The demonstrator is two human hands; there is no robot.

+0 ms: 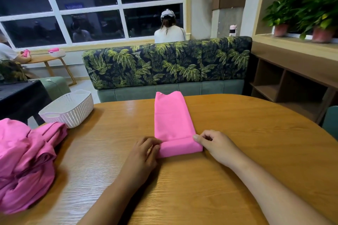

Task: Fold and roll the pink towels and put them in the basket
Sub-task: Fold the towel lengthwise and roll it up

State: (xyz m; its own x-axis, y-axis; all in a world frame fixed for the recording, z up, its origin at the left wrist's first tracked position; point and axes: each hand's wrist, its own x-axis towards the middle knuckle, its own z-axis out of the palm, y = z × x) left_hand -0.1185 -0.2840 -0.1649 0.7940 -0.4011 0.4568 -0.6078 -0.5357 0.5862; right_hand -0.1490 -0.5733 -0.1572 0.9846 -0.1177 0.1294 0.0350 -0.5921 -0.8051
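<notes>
Towel: the folded towel [172, 115] lies as a long narrow strip on the table [237, 133]. Its near end is turned over into a short roll [180, 147] held between the two hands, and the flat length runs straight away from the grip.
Left grip: the left hand [144, 153] is at the roll's left end, fingers curled onto the cloth and holding it.
Right grip: the right hand [217, 144] is at the roll's right end, with the thumb on top of the roll and the fingers curled in beside it. It is a narrow pinch on the towel.
Handling: it looks light, soft and limp, with no stiffness of its own, so a slack roll would likely spring open once released.
Risk: if one hand leads, the roll may skew or telescope sideways.
Where to hold: probably best at both ends of the roll as now, with fingers reaching toward the middle so the turns stay tight and even.
Basket: the white basket [76, 115] stands beyond and to the left of the left hand, well apart from the grip.
Spare towels: a loose pink heap [23, 160] lies further left, next to the basket.
</notes>
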